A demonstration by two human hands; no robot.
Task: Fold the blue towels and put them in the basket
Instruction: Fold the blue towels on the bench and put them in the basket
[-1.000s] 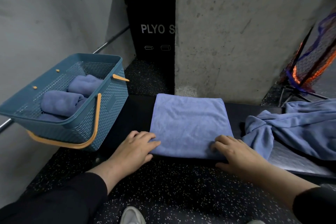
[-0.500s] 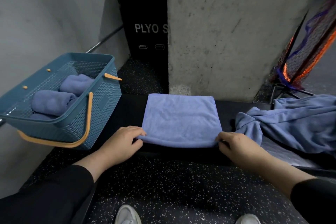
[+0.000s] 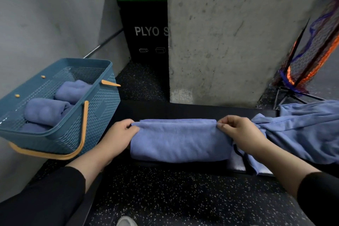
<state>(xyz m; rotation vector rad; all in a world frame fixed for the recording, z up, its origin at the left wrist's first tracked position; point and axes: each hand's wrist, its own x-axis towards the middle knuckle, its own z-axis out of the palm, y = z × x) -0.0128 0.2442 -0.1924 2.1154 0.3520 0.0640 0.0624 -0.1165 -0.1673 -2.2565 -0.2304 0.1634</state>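
Observation:
A blue towel (image 3: pixel 180 140) lies folded in half on the black bench (image 3: pixel 165 110) in front of me. My left hand (image 3: pixel 119 135) pinches its far left corner, and my right hand (image 3: pixel 240 132) pinches its far right corner. The near edge has been brought over to the far edge. A teal basket (image 3: pixel 99 115) with orange handles stands to the left, holding rolled blue towels (image 3: pixel 45 111). More unfolded blue towels (image 3: pixel 302 130) lie heaped on the bench to the right.
A concrete pillar (image 3: pixel 238 33) rises right behind the bench. A black and green plyo box (image 3: pixel 145 24) stands behind on the left. A netted stand (image 3: pixel 311 51) leans at the far right. Speckled black floor (image 3: pixel 183 194) lies below, with my shoe tip (image 3: pixel 126 221).
Both hands gripped the towel's near corners and carried them up and over to the far edge, halving the towel. The camera moved in slightly.

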